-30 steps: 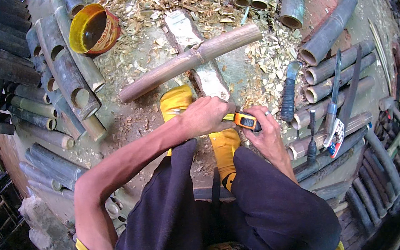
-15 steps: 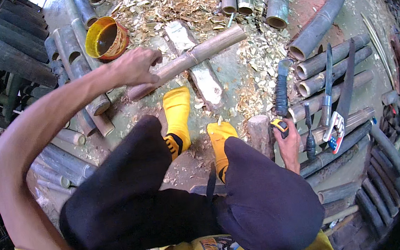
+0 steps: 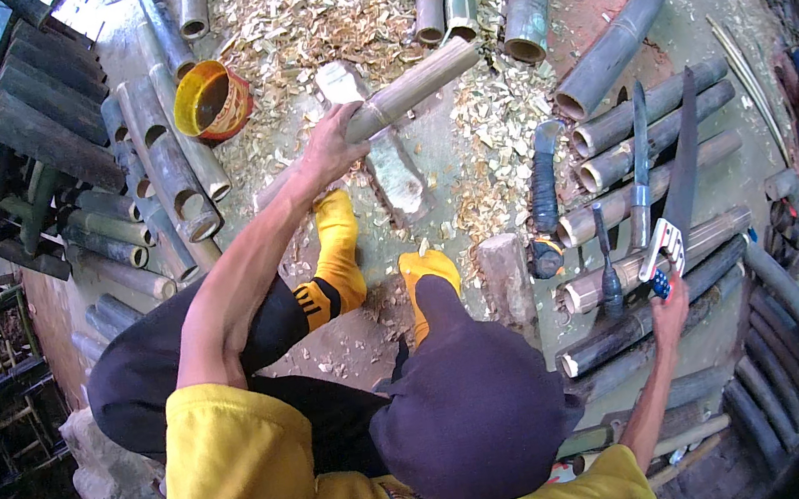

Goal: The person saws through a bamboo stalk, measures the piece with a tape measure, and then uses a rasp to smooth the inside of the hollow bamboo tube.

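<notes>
My left hand point(image 3: 335, 145) is wrapped round a pale bamboo tube point(image 3: 423, 83). The tube lies at a slant across a whitish wooden block point(image 3: 397, 174) on the ground. Far to the right, my right hand point(image 3: 668, 305) has its fingers closed at the white and blue handle of a handsaw point(image 3: 683, 170), whose blade points away from me over several bamboo tubes. Left of the saw lie a long knife point(image 3: 642, 152) and a dark chisel-like tool point(image 3: 608, 267). A tape measure point(image 3: 547, 256) rests by the dark-wrapped handle of a broad blade point(image 3: 542, 180).
Wood chips point(image 3: 289, 22) cover much of the far ground. A yellow bucket point(image 3: 217, 102) with dark liquid stands at the far left, beside bamboo tubes point(image 3: 169, 169). A short log point(image 3: 507, 281) stands near my right foot. A bamboo rack point(image 3: 775, 301) edges the right side.
My left hand has come down onto the bamboo tube and gripped it. My right hand has let go of the tape measure and moved right to the saw handle.
</notes>
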Motion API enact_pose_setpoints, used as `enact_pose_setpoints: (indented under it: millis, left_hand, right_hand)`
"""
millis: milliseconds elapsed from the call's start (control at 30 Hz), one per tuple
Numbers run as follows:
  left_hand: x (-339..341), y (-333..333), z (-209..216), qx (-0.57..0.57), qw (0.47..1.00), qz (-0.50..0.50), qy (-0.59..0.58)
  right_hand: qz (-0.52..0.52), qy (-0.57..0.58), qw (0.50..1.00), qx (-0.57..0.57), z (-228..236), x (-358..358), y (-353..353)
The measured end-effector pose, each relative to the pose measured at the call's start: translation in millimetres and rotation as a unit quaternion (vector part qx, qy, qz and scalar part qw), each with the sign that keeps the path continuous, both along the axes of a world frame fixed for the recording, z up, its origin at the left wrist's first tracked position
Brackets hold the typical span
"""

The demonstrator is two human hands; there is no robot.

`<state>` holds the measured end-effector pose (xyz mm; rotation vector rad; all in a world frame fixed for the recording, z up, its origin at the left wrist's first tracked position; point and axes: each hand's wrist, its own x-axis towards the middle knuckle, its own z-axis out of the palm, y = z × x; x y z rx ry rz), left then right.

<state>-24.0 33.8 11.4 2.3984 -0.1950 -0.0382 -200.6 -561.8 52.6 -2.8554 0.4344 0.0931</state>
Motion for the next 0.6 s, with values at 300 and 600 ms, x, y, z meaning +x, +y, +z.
enact_pose_setpoints:
  millis: [300, 600]
  left_hand:
    - [30.4, -30.1, -18.5, 0.022, 0.996, 0.024, -0.079]
    - [22.0, -26.3, -32.9, 0.063, 0.994, 0.028, -0.084]
  right_hand:
    - [0.056, 0.036, 0.996, -0.066, -30.0, 9.1, 18.3]
    - [0.148, 0.045, 0.988, -0.026, -10.5, 36.8, 27.2]
